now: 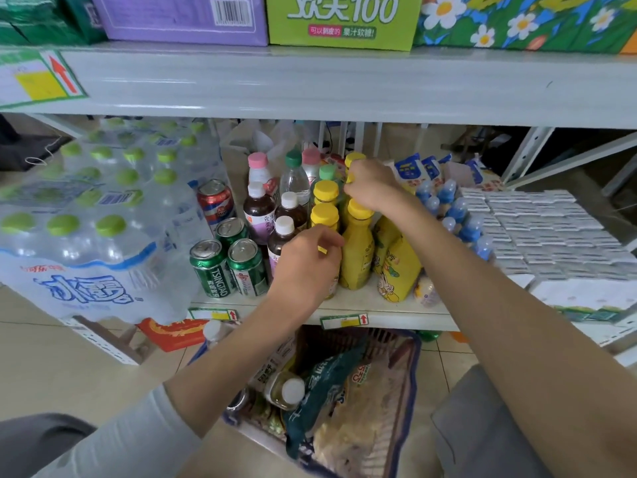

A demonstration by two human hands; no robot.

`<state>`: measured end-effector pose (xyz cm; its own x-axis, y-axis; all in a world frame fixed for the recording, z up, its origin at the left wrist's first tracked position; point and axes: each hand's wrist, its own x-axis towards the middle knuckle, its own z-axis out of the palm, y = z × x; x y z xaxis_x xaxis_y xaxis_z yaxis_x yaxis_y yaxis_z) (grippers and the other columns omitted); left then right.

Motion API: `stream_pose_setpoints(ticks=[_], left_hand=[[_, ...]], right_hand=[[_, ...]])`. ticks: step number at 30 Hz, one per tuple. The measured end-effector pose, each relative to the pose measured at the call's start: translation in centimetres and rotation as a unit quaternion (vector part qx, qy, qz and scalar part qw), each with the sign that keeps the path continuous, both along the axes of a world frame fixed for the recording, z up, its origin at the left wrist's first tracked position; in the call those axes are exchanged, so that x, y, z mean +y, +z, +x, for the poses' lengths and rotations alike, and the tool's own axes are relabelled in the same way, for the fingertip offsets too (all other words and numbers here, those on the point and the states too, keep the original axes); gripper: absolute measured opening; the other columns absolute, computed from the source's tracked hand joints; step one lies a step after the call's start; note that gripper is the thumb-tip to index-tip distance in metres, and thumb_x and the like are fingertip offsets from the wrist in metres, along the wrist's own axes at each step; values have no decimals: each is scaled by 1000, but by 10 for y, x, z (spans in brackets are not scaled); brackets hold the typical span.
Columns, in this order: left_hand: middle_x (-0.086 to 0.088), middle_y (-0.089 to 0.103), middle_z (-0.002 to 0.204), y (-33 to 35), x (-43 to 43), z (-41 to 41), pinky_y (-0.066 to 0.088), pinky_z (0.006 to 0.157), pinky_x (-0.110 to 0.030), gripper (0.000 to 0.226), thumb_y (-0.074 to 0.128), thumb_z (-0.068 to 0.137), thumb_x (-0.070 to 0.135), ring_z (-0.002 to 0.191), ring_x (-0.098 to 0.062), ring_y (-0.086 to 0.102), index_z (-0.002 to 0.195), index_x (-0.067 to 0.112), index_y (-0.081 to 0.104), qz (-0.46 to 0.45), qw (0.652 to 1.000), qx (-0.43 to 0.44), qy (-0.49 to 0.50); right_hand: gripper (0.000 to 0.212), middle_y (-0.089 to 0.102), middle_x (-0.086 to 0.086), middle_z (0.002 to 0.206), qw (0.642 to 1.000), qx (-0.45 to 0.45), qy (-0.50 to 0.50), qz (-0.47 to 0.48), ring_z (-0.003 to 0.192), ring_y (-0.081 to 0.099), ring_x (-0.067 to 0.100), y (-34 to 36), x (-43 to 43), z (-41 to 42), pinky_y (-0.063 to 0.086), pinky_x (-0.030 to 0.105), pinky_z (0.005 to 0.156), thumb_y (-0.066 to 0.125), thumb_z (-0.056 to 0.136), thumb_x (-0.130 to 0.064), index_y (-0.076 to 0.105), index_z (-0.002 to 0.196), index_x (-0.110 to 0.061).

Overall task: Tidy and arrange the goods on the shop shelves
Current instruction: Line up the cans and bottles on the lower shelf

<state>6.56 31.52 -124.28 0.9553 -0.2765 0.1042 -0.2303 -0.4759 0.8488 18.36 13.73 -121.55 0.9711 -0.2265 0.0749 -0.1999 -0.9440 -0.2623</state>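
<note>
Several yellow-capped yellow bottles point(356, 250) stand in a row on the middle of the white shelf point(379, 310). My left hand point(306, 262) grips the front bottle of the left yellow row, hiding most of it. My right hand point(370, 188) reaches further back and holds a yellow-capped bottle point(355, 159) near its top. Dark tea bottles with white caps point(259, 210) and green beer cans point(210, 269) stand to the left of the yellow ones.
A shrink-wrapped pack of green-capped water bottles point(86, 229) fills the shelf's left. Blue-capped small bottles point(455, 212) and white boxes point(544, 229) lie right. An upper shelf point(344, 88) overhangs. A basket point(410, 367) of goods sits below on the floor.
</note>
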Motion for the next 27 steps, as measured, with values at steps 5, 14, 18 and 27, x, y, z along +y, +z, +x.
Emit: stream_pose_setpoints(ticks=[5, 14, 18, 27], left_hand=[[10, 70, 95, 1, -3, 7, 60, 67, -46, 21, 54, 96, 12, 77, -18, 66, 100, 26, 70, -16, 1000, -20, -10], [1, 70, 98, 2, 4, 21, 62, 69, -43, 22, 52, 97, 12, 89, -24, 70, 98, 25, 70, -52, 998, 29, 7], [-9, 72, 98, 9, -1, 21, 59, 62, -37, 23, 46, 100, 13, 93, -29, 71, 98, 14, 69, -116, 988, 104, 24], [-14, 70, 114, 21, -6, 12, 62, 83, -52, 30, 53, 103, 29, 98, -32, 69, 125, 9, 59, -164, 963, 212, -6]], right_hand=[[25, 58, 14, 126, 998, -54, 14, 1, 111, 63, 35, 1, -7, -14, 52, 47, 95, 59, 102, -25, 62, 120, -8], [31, 61, 24, 112, 925, -375, -53, 32, 92, 60, 42, 38, -10, -81, 45, 42, 72, 47, 106, -23, 62, 117, 1], [35, 62, 30, 121, 874, -452, -111, 143, 111, 58, 45, 53, -7, -115, 48, 47, 87, 52, 103, -17, 62, 122, 10], [28, 56, 16, 112, 799, -526, -154, 248, 96, 50, 19, 42, -4, -141, 42, 38, 80, 45, 104, -22, 54, 115, 2]])
